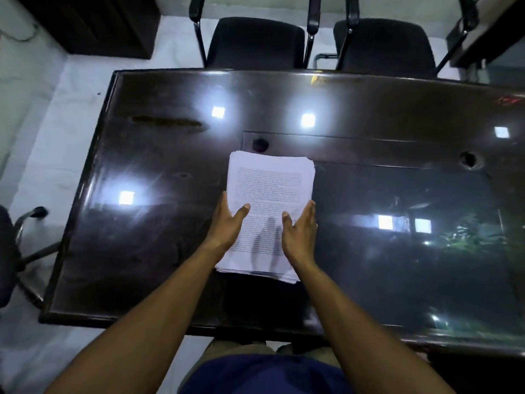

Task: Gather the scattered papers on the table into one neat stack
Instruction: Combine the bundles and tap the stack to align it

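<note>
A stack of white printed papers (270,189) lies in the middle of the dark glossy table (159,251), its edges slightly uneven at the near and far ends. My left hand (228,223) presses flat against the stack's left edge, fingers straight, thumb resting on the top sheet. Against the right edge lies my right hand (301,231), fingers straight and thumb on the page. Both hands flank the stack's near half. No loose sheets show elsewhere on the table.
Two black chairs (255,42) (383,44) stand at the table's far side. A swivel chair (11,251) sits at the left. A round cable hole (468,160) and a dark knob (260,144) mark the tabletop. Ceiling lights reflect on the surface.
</note>
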`<action>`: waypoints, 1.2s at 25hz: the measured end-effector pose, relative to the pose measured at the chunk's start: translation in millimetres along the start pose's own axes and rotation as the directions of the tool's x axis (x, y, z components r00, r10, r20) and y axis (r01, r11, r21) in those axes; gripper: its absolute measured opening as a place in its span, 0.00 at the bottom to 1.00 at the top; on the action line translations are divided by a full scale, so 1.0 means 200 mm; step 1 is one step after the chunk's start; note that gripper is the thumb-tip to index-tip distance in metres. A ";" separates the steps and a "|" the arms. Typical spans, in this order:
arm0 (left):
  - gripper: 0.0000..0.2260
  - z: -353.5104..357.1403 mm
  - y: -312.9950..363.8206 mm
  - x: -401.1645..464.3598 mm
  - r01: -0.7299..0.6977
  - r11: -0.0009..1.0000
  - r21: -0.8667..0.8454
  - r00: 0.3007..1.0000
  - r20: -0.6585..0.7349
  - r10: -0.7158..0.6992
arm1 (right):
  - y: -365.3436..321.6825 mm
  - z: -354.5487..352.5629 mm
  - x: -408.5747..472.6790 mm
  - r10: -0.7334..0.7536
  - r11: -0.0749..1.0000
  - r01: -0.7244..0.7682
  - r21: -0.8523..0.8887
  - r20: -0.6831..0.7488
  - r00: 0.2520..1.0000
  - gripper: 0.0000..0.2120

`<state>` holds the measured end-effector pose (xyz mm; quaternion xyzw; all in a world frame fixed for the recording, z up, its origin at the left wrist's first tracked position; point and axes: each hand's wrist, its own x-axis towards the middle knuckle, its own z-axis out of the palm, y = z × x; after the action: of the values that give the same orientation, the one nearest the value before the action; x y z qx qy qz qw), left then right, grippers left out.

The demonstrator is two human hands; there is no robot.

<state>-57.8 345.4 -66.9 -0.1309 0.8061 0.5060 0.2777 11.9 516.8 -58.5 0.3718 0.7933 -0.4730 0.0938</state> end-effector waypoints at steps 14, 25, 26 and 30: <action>0.10 0.00 0.23 0.13 0.312 0.930 -0.195 0.950 0.057 -0.306 | 0.00 -0.02 0.06 0.344 0.903 -0.323 0.282 -0.027 0.939 0.16; 0.09 -0.05 0.21 0.04 0.016 0.936 -0.350 0.992 0.125 0.030 | -0.08 -0.23 0.05 0.178 0.715 -0.316 0.624 0.274 0.945 0.17; 0.09 -0.06 0.23 0.04 -0.009 0.923 -0.384 0.991 0.123 0.061 | -0.12 -0.26 0.05 0.136 0.729 -0.272 0.628 0.257 0.957 0.14; 0.07 -0.09 0.39 -0.01 -0.040 0.825 -0.564 0.990 0.087 0.108 | -0.30 -0.35 0.02 -0.122 0.795 0.049 0.604 0.080 0.989 0.08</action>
<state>-99.8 364.8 -2.5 -0.1457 0.6092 0.7373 0.2533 -16.9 560.2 17.7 0.3183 0.6117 -0.7243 -0.0048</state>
